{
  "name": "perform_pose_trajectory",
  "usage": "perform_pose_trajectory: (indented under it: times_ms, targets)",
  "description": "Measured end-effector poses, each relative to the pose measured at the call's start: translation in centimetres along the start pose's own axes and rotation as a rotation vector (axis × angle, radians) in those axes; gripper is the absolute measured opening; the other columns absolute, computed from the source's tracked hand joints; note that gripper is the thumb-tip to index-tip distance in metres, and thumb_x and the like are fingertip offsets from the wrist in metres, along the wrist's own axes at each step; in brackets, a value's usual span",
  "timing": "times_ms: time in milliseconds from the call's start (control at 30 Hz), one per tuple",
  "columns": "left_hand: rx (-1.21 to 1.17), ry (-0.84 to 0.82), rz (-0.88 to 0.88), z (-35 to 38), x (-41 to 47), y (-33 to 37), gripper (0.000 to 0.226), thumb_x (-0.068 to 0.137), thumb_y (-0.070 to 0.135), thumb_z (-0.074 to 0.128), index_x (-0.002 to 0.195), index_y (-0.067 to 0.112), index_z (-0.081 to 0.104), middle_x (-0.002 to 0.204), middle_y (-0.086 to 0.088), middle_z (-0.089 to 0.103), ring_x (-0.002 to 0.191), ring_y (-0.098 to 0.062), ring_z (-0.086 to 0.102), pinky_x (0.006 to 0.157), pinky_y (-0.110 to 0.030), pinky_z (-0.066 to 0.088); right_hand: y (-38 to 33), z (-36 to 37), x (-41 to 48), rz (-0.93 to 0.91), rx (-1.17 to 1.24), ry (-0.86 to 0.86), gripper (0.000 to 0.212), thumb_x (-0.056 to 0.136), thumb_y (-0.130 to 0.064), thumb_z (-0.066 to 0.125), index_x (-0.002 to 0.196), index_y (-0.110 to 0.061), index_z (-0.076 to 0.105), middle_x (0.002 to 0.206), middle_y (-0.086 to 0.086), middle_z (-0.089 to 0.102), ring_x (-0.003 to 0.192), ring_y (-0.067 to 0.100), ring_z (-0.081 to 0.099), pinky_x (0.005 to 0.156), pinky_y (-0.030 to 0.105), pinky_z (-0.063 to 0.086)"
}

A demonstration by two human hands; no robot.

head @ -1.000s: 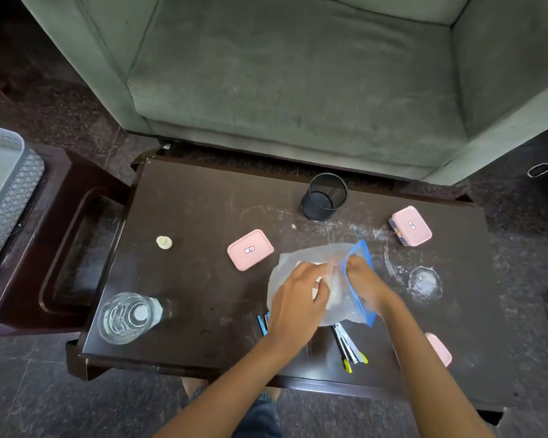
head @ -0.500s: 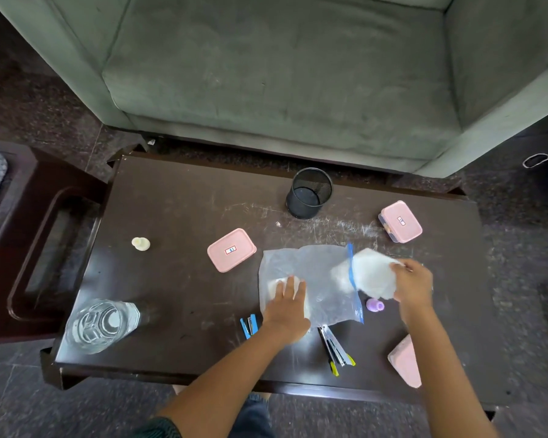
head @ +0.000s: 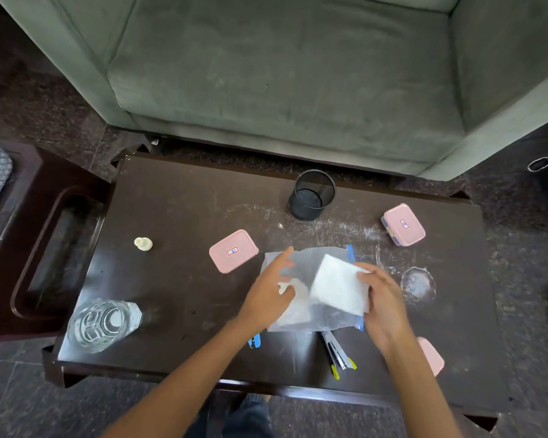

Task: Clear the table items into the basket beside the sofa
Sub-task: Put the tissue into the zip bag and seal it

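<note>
Centre frame, on tabletop [head: 178, 197]: right hand [head: 382, 298] gripping white folded cloth [head: 340, 287] over clear zip bag [head: 307, 314]; left hand [head: 271, 294] open, fingers spread, pressing on bag.

A home living room: a green upholstered sofa [head: 285, 83] stands at the far side of a low dark wooden bench [head: 178, 216] on stone flooring [head: 45, 99].

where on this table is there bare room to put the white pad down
Free: the far-left stretch between the small cream piece and black mesh cup, and the right end beyond the round stain. Crowded: the middle around the plastic bag, pens and both hands.
</note>
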State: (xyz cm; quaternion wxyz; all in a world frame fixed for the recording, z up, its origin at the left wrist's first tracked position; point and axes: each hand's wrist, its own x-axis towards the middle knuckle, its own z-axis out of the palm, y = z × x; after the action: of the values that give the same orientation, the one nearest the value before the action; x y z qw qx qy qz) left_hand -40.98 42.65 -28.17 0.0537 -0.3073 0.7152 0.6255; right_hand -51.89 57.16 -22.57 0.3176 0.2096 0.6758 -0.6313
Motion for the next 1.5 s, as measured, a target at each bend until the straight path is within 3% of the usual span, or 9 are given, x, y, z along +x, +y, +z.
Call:
perform_pose_trajectory:
  times_ms: [133, 233, 400, 600, 700, 833, 1067, 1267, 1500]
  targets:
    - [0.331, -0.109, 0.368, -1.2, -2.1, 0.9, 0.093, 0.071, 0.014, 0.063, 0.142, 0.042, 0.008, 0.15, 0.023, 0.007, 0.139, 0.005, 0.007, 0.111, -0.005, 0.005, 1.4, 2.9, -0.3, -0.014, -0.118, -0.019, 0.022, 0.084, 0.002, 0.05, 0.078, -0.013, 0.064, 0.081, 0.005, 0.062, 0.071, 0.02, 0.055, 0.057, 0.028, 0.043]
    - [0.328, -0.121, 0.352, -0.6, -2.8, 0.1, 0.078, 0.075, 0.039, 0.07, 0.141, 0.039, 0.028, 0.153, 0.016, 0.013, 0.138, 0.005, 0.012, 0.109, -0.004, 0.01, 2.0, 4.4, -0.7, -0.026, -0.151, -0.04, 0.017, 0.086, 0.0, 0.05, 0.083, -0.009, 0.064, 0.082, 0.008, 0.063, 0.076, 0.023, 0.058, 0.065, 0.031, 0.048]
    - [-0.415, 0.093, -0.062, -1.3, -1.9, 1.6, 0.017, 0.094, 0.017, 0.051, 0.105, 0.027, 0.059, 0.108, -0.004, 0.065, 0.097, -0.016, 0.059, 0.092, -0.036, 0.047, 2.1, 5.7, -1.0, 0.091, 0.058, -0.226, 0.023, 0.097, -0.023, 0.041, 0.103, -0.009, 0.058, 0.089, 0.017, 0.072, 0.078, 0.029, 0.07, 0.071, 0.034, 0.056]
    - [-0.942, 0.04, -0.45, -3.3, -1.3, 2.2, 0.037, 0.101, 0.031, 0.033, 0.121, 0.011, 0.055, 0.123, -0.018, 0.061, 0.116, -0.034, 0.056, 0.103, -0.047, 0.039, 3.3, 6.4, -2.1, -0.179, -0.332, -0.228, 0.015, 0.086, 0.0, 0.055, 0.09, -0.009, 0.066, 0.1, 0.01, 0.069, 0.088, 0.021, 0.063, 0.078, 0.026, 0.05]
    - [-0.927, 0.047, -0.443, -3.7, -1.6, 2.3, 0.039, 0.1, 0.033, 0.034, 0.121, 0.008, 0.057, 0.114, -0.018, 0.063, 0.107, -0.032, 0.058, 0.09, -0.039, 0.047, 4.0, 7.8, -2.7, -0.334, -0.596, -0.225, 0.017, 0.078, -0.009, 0.07, 0.093, -0.016, 0.064, 0.107, 0.004, 0.059, 0.087, 0.014, 0.058, 0.068, 0.008, 0.045]
    - [-0.929, 0.022, -0.429, -4.1, -2.3, 2.2, 0.037, 0.101, 0.029, 0.035, 0.121, 0.01, 0.058, 0.121, -0.017, 0.063, 0.113, -0.031, 0.059, 0.092, -0.037, 0.051, 4.7, 9.1, -3.2, -0.421, -0.719, -0.23, 0.033, 0.07, -0.024, 0.078, 0.095, -0.018, 0.059, 0.104, -0.001, 0.053, 0.092, 0.012, 0.056, 0.068, 0.009, 0.044]
    - [-0.818, 0.155, -0.399, -5.0, -2.7, 2.1, 0.028, 0.1, 0.03, 0.035, 0.112, 0.019, 0.058, 0.104, -0.007, 0.069, 0.094, -0.021, 0.066, 0.082, -0.035, 0.053, 3.8, 8.9, -3.2, -0.235, -0.381, -0.171, 0.013, 0.086, -0.006, 0.058, 0.076, 0.002, 0.055, 0.071, 0.009, 0.05, 0.065, 0.016, 0.044, 0.062, 0.026, 0.037]
    - [-0.678, 0.295, -0.419, -6.4, -2.2, 2.0, 0.033, 0.099, 0.035, 0.039, 0.119, 0.017, 0.057, 0.106, -0.003, 0.066, 0.089, -0.018, 0.063, 0.068, -0.03, 0.05, 2.1, 7.1, -2.5, -0.11, -0.295, -0.065, 0.016, 0.088, -0.015, 0.055, 0.072, -0.013, 0.053, 0.073, 0.009, 0.05, 0.068, 0.02, 0.043, 0.06, 0.028, 0.034]
    - [-0.676, -0.004, -0.355, -7.5, -2.4, 2.4, 0.027, 0.085, 0.015, 0.065, 0.111, 0.021, 0.06, 0.114, -0.007, 0.067, 0.103, -0.025, 0.064, 0.087, -0.044, 0.054, 1.6, 6.1, -1.7, -0.031, -0.252, -0.124, 0.006, 0.086, -0.018, 0.058, 0.081, -0.014, 0.059, 0.074, 0.002, 0.06, 0.067, 0.02, 0.053, 0.063, 0.029, 0.043]
